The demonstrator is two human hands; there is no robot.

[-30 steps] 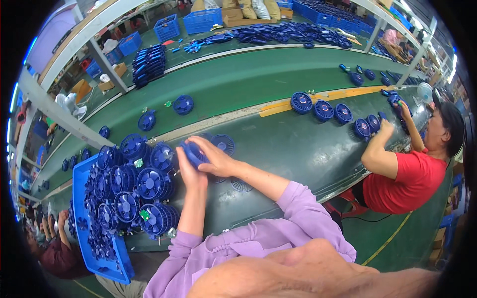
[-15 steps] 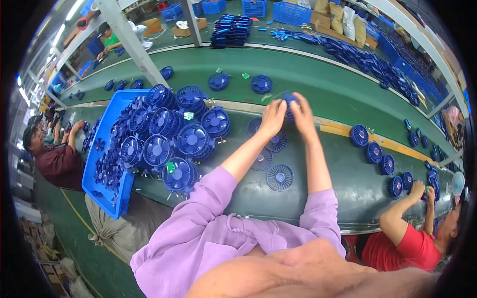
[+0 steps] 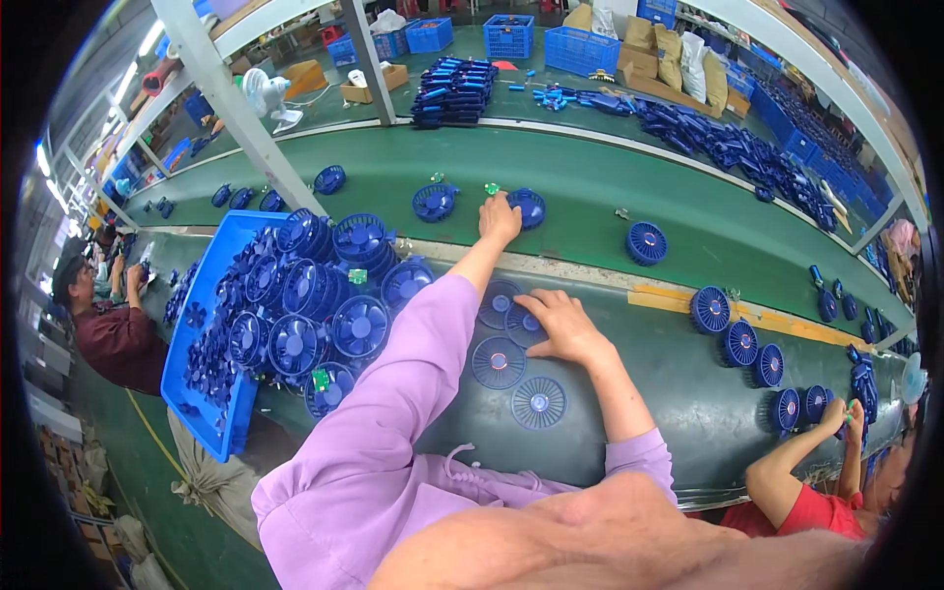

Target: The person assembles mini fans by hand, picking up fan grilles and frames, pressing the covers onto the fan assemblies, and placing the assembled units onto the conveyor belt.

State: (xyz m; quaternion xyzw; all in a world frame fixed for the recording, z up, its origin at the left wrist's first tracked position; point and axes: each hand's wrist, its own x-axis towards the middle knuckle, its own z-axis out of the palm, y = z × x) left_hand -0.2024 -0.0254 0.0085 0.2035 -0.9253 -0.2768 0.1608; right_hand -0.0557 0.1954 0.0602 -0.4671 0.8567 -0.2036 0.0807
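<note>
My left hand [image 3: 500, 220] reaches across to the far green belt, its fingers closed at the left rim of a round blue fan housing [image 3: 529, 208]. A small green circuit board [image 3: 492, 188] lies just beyond its fingertips. On the near worktop, my right hand [image 3: 564, 328] rests with fingers spread, partly covering a round blue grille [image 3: 519, 321]. Closer to me lie two more flat grilles, one [image 3: 498, 363] beside that hand and another [image 3: 539, 403] nearer. Another blue fan [image 3: 646, 243] sits on the belt to the right.
A blue tray [image 3: 232, 433] of small fan blades stands at left, beside stacked fan housings [image 3: 295, 340]. Fans [image 3: 740, 343] line the right side near a co-worker's hands [image 3: 844, 418]. A metal post [image 3: 236, 108] rises at the far left. Another person [image 3: 113, 329] sits left.
Both hands have parted from the fan they held, and a fan now lies on the belt to the right. My left hand moved to another housing; my right came down onto the grilles.
</note>
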